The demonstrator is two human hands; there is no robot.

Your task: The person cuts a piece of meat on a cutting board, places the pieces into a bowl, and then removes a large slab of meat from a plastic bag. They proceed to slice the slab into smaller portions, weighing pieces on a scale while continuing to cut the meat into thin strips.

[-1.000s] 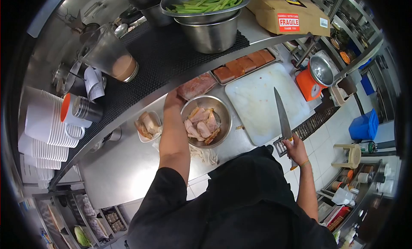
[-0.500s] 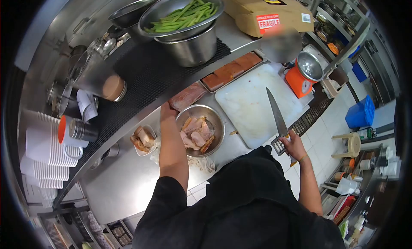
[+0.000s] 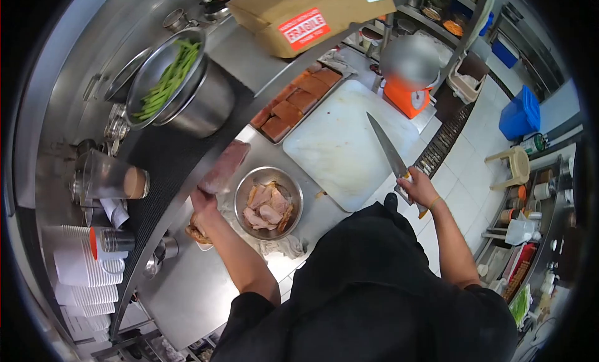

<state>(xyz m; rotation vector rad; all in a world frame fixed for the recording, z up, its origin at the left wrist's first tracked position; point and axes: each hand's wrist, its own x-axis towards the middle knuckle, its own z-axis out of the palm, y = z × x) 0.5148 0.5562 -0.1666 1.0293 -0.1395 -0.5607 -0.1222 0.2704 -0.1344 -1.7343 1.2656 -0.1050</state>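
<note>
My left hand [image 3: 204, 203] grips the near end of a slab of pinkish raw meat [image 3: 226, 168], beside the raised shelf's edge; its fingertips are partly hidden. My right hand [image 3: 419, 187] is closed around the handle of a large kitchen knife [image 3: 387, 145], its blade pointing up and left past the edge of a white cutting board [image 3: 346, 143]. Between my hands stands a steel bowl [image 3: 299, 203] with cut pieces of cooked-looking meat [image 3: 268, 206]. A tray of reddish-brown meat blocks [image 3: 298, 103] lies along the board's far left side.
A shelf with a black mat [image 3: 165, 153] carries a bowl of green beans [image 3: 165, 84] and a cardboard box [image 3: 312, 19]. An orange scale [image 3: 405, 98] stands behind the board. Cloth [image 3: 281, 246] lies below the steel bowl. Stacked white cups [image 3: 84, 262] are at left.
My left hand and the raw slab have moved left, away from the tray and bowl. My right hand still holds the knife. The whole view has shifted.
</note>
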